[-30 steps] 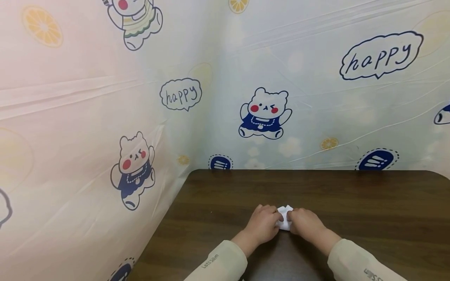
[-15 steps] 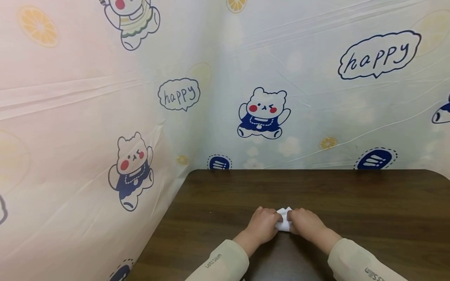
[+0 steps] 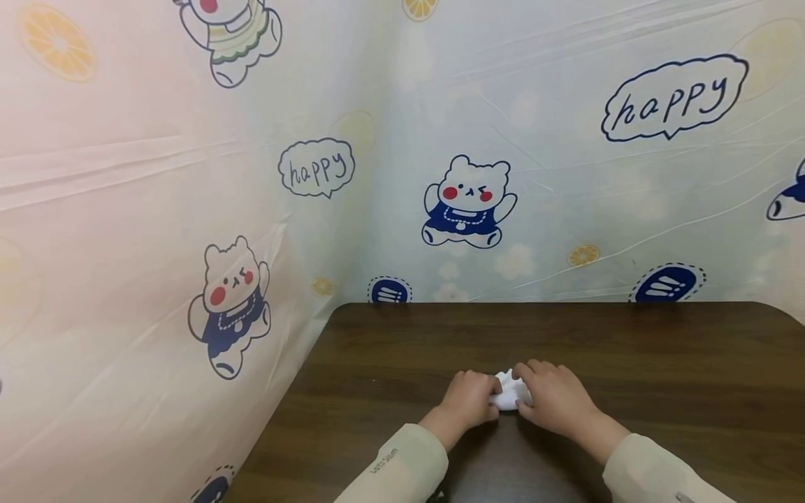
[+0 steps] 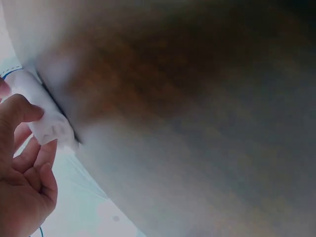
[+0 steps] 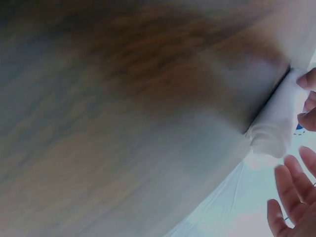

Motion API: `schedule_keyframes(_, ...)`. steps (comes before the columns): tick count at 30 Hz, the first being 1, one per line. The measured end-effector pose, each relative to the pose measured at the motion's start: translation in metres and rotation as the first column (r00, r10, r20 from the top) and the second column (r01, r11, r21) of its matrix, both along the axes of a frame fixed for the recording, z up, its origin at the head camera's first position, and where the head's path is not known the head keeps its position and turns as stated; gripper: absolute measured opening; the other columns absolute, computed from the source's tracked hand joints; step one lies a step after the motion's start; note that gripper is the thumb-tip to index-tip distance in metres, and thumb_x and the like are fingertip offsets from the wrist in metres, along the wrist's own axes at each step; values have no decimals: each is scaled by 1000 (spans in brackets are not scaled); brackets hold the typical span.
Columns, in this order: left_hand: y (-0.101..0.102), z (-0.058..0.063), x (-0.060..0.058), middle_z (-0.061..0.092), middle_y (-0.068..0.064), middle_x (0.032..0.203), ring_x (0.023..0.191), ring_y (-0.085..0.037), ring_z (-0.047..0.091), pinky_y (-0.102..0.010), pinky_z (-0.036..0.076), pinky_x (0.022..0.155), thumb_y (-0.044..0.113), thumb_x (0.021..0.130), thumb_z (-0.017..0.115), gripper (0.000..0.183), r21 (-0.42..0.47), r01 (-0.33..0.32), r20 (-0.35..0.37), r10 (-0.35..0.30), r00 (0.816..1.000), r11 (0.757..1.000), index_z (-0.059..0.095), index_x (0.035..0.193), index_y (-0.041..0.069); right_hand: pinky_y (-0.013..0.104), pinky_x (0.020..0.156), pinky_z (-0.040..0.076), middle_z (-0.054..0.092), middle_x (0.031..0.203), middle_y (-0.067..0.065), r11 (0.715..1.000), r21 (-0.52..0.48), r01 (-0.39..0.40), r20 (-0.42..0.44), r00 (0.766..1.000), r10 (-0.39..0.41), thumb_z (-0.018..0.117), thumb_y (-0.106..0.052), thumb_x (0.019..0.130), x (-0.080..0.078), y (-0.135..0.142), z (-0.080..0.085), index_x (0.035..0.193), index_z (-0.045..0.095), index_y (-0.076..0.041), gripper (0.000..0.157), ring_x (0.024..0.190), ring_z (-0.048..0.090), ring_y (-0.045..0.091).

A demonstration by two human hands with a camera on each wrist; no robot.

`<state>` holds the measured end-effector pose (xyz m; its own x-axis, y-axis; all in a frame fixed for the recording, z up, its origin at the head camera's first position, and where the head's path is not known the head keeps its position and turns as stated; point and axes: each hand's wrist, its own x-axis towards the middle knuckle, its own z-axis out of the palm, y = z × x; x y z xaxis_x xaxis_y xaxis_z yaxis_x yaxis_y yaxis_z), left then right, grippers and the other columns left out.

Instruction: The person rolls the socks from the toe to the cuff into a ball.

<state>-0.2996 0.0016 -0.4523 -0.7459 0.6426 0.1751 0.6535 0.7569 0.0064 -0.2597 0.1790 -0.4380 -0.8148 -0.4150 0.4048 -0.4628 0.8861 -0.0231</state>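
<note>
A small roll of white cloth (image 3: 509,392) lies on the brown table (image 3: 402,342) between both hands. My left hand (image 3: 468,402) pinches the roll's left end; in the left wrist view its thumb (image 4: 32,112) presses on the cloth roll (image 4: 47,116), with other fingers beneath. At the right end, my right hand (image 3: 556,398) is spread around the roll, thumb and fingers apart. In the right wrist view several fingers of the right hand (image 5: 298,197) stand loose, just off the end of the rolled cloth (image 5: 276,121). Part of the roll is hidden by the hands.
A printed curtain (image 3: 390,140) with bears and "happy" bubbles hangs at the left and behind the table's far edge. Light sleeves (image 3: 402,464) cover both forearms.
My right hand has loosened from its closer grip and spread its fingers, showing more of the cloth's right end. My left hand keeps its pinch. The head view has shifted slightly.
</note>
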Motion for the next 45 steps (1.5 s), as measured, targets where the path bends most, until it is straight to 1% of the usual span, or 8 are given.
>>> schedule_keyframes(6,2,7,-2,64,12,75,64,-5,52,-21,42,61,20,68,80,20,67,-40,112,32,993,997,72,86,18,36,58,41,54,82,-1,998,0,-61,-64,996,61,80,-23,67,2,3,-3,88,57,-14,32,72,54,20)
schedule_keyframes(12,3,13,-2,62,10,74,63,-6,50,-19,42,61,17,70,80,16,104,-110,243,82,967,988,71,84,15,34,55,40,54,79,-2,994,2,-108,-68,992,108,84,-18,65,5,2,-6,85,59,-13,32,67,53,18)
schedule_keyframes(19,4,16,-2,63,9,77,63,-7,50,-21,42,61,20,73,79,14,85,-141,277,112,954,986,72,84,15,40,60,46,55,81,3,994,-1,-112,-32,993,112,85,-13,64,7,-1,-8,88,61,-6,35,71,57,22)
schedule_keyframes(28,5,18,-2,66,11,80,68,-7,54,-24,41,68,26,76,77,14,7,-134,217,129,968,991,74,88,19,40,56,46,54,75,4,996,21,-82,-41,996,83,73,1,63,1,-9,-13,79,60,-5,22,67,56,24)
schedule_keyframes(35,3,18,2,66,12,83,72,-7,57,-26,40,71,25,75,75,17,6,-122,183,119,976,992,74,91,19,39,55,46,52,71,6,996,63,-60,-42,997,63,71,0,59,-5,-14,-19,78,59,-2,23,64,54,25)
schedule_keyframes(37,2,16,3,66,12,83,73,-7,57,-25,38,69,25,73,75,20,6,-105,141,103,985,994,74,91,20,39,56,46,51,71,6,996,67,-57,-41,997,60,72,-2,57,-6,-14,-20,77,58,-2,24,63,53,25)
schedule_keyframes(40,-1,12,5,65,9,85,75,-9,58,-25,37,65,28,71,77,27,-21,-67,25,68,997,998,73,96,20,39,55,47,51,70,6,998,48,-45,-18,999,46,73,-3,56,-6,-13,-19,76,58,-2,25,62,53,25)
schedule_keyframes(45,-6,9,11,60,5,90,78,-11,56,-24,35,64,34,70,82,40,-31,-14,-136,10,991,999,68,105,19,40,54,47,52,70,6,1000,-10,-22,62,998,22,74,-4,56,-5,-12,-15,75,58,-4,25,62,55,26)
